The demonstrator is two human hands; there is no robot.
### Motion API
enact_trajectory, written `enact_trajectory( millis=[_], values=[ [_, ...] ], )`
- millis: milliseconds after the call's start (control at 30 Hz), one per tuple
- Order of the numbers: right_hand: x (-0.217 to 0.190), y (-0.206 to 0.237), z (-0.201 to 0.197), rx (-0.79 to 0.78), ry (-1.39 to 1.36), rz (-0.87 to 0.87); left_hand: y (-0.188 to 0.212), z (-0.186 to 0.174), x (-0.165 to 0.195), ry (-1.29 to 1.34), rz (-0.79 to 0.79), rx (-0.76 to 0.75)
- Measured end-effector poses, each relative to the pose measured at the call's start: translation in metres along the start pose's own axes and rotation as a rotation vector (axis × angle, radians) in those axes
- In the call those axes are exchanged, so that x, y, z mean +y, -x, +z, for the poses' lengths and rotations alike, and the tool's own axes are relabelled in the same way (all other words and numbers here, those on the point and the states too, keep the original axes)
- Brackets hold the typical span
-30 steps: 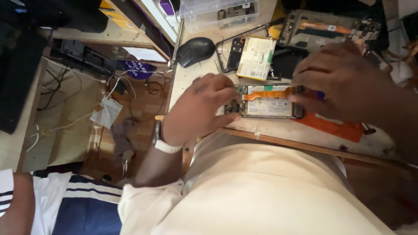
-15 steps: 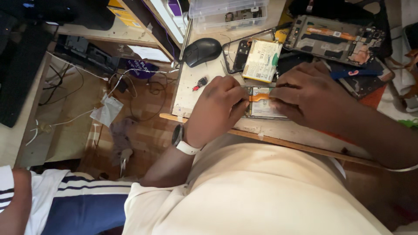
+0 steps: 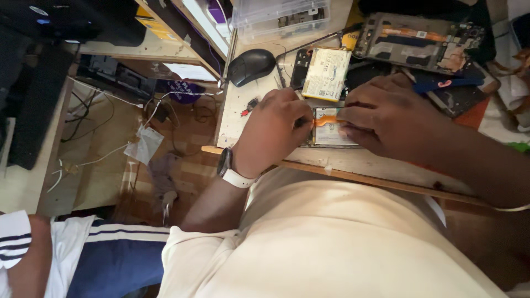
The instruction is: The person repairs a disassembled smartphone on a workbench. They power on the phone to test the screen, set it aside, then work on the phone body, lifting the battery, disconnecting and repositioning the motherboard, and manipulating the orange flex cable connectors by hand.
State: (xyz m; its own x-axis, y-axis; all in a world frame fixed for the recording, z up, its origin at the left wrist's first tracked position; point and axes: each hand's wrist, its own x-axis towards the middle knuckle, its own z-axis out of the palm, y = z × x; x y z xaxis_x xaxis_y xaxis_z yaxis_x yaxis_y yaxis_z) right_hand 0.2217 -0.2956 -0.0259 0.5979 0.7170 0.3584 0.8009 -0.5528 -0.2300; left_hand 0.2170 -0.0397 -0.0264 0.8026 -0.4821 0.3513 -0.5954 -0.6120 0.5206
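Opened phone [image 3: 330, 128] lying near the front edge of the tabletop [image 3: 237, 118], a wooden strip running along that edge just below it. Left hand [image 3: 273, 129] curling knuckles-up over the phone's left end, fingers pinching something small and dark there; wrist wearing a watch [image 3: 229, 168], overhanging the edge. Right hand [image 3: 386, 118] pressing fingertips onto the orange strip across the phone, grasping nothing I can make out. Little free room: loose battery [image 3: 326, 73], mouse [image 3: 251, 66], second dismantled phone [image 3: 422, 47] crowding behind
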Motion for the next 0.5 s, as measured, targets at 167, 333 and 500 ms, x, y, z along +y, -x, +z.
enact_trajectory(
  millis=[167,333,500],
  values=[
    [0.0015,0.0009,0.0021,-0.01,-0.011,0.021,-0.0003,-0.0016,-0.001,-0.032,0.005,-0.015],
    [0.0029,0.0007,0.0025,-0.013,0.004,0.015,-0.0009,-0.0023,0.0007,-0.037,-0.003,-0.02],
    [0.0006,0.0002,0.0002,-0.011,0.027,0.0,0.0012,-0.0024,0.0014,-0.052,0.026,-0.006]
  ],
)
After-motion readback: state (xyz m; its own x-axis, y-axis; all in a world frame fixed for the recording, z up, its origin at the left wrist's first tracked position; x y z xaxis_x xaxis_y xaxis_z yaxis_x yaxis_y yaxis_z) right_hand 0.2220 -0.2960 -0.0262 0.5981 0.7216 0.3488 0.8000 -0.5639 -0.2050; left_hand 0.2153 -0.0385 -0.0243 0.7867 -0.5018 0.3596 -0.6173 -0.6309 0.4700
